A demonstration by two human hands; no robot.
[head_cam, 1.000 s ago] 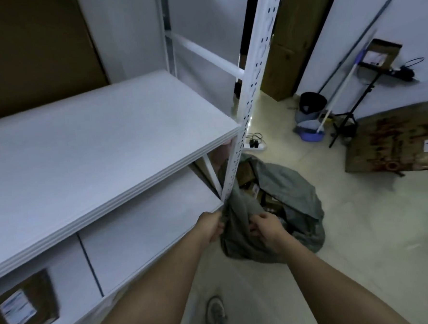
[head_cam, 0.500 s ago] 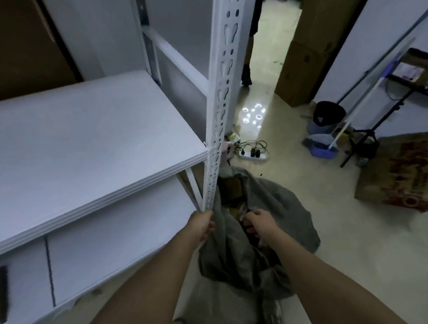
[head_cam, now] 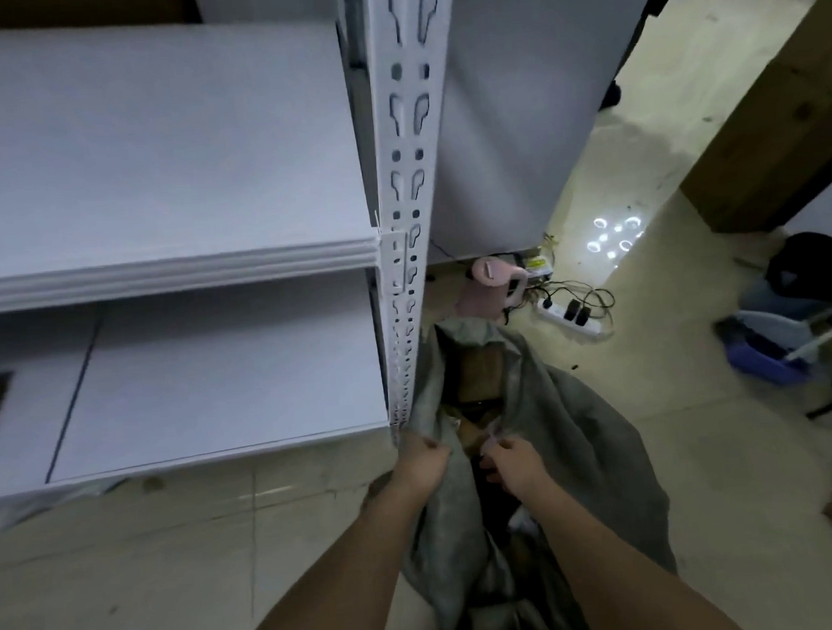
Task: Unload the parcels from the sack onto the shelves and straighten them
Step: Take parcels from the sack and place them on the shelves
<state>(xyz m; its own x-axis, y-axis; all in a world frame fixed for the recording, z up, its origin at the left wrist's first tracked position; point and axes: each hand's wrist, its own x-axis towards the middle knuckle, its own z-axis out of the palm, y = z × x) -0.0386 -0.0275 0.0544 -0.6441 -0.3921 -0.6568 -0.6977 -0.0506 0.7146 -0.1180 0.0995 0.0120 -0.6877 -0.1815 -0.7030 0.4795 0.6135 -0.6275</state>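
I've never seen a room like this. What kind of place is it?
Probably a storeroom or parcel-sorting room. There are plain white metal shelves, a big grey sack on the floor with brown boxes inside, and a power strip lying on the bare floor.

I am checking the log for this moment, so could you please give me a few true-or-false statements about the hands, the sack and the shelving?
1. Both the left hand and right hand grip the grey fabric sack. True.
2. The sack lies on the upper white shelf board. False: it sits on the floor beside the white perforated metal upright.
3. Brown cardboard parcels show inside the sack. True.
4. One hand holds a parcel. False: both hold only fabric.
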